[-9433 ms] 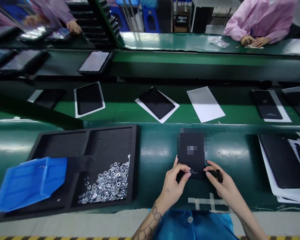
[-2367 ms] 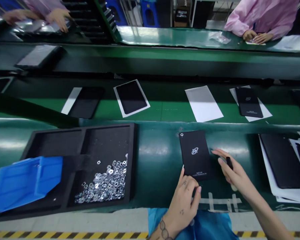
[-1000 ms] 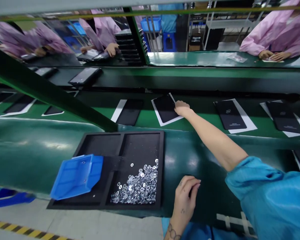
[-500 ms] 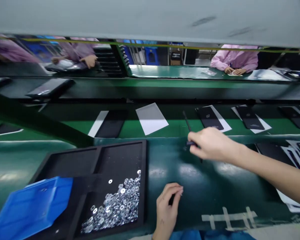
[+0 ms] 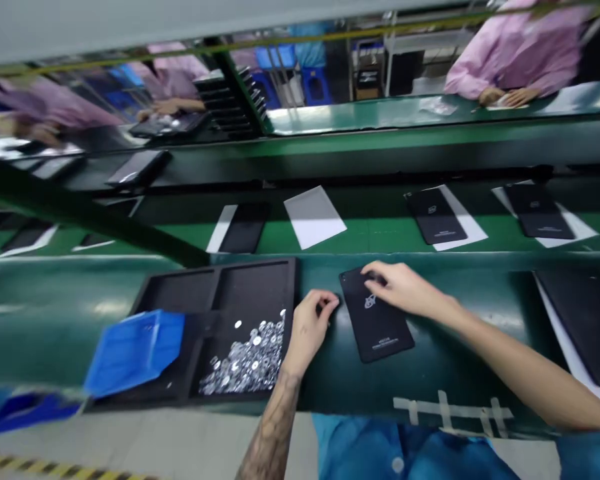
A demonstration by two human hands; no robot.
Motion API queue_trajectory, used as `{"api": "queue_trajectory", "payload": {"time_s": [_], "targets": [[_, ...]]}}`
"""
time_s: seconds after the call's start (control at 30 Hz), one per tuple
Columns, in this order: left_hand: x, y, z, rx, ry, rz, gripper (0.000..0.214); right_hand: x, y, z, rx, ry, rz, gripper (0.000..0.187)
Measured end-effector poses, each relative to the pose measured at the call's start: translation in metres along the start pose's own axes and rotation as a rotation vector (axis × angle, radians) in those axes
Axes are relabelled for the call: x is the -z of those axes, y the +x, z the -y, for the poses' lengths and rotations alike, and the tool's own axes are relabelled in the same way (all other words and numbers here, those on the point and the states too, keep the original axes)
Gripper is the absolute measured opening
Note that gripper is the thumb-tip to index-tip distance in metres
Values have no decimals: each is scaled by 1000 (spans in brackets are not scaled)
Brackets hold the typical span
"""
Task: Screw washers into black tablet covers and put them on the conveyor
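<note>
A black tablet-like panel [image 5: 377, 327] with a pale logo lies flat on the green bench, tilted a little. Over its upper end is my right hand [image 5: 405, 288], thumb and forefinger apart, holding nothing that I can see. My left hand [image 5: 313, 327] is pinched just left of the panel. Something small and dark shows at its fingertips, too blurred to name. Left of that hand stands a black divided tray [image 5: 293, 280]. One of its compartments holds a heap of small shiny metal washers [image 5: 253, 353].
A blue plastic bin [image 5: 135, 353] rests on the tray's left side. Black panels [image 5: 436, 217] and white sheets [image 5: 315, 217] lie along the strip behind. More panels are stacked at right [image 5: 580, 327]. A green post [image 5: 105, 220] slants across the left. People in pink work beyond.
The dark panel that my right hand held edge-on now lies flat on the bench, and its fingers have parted. My left hand has moved forward, next to it. The view has shifted.
</note>
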State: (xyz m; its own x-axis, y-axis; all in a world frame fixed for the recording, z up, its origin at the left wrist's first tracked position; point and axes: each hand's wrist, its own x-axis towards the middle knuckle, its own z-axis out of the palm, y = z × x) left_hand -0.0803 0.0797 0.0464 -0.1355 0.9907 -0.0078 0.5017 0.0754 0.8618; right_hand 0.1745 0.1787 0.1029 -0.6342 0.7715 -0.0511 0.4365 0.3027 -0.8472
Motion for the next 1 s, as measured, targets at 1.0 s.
{"api": "queue_trajectory", "payload": {"time_s": [1.0], "targets": [[10,124,-21,288,295,469,13,0,9,-92,-168,1436,-193,26]]}}
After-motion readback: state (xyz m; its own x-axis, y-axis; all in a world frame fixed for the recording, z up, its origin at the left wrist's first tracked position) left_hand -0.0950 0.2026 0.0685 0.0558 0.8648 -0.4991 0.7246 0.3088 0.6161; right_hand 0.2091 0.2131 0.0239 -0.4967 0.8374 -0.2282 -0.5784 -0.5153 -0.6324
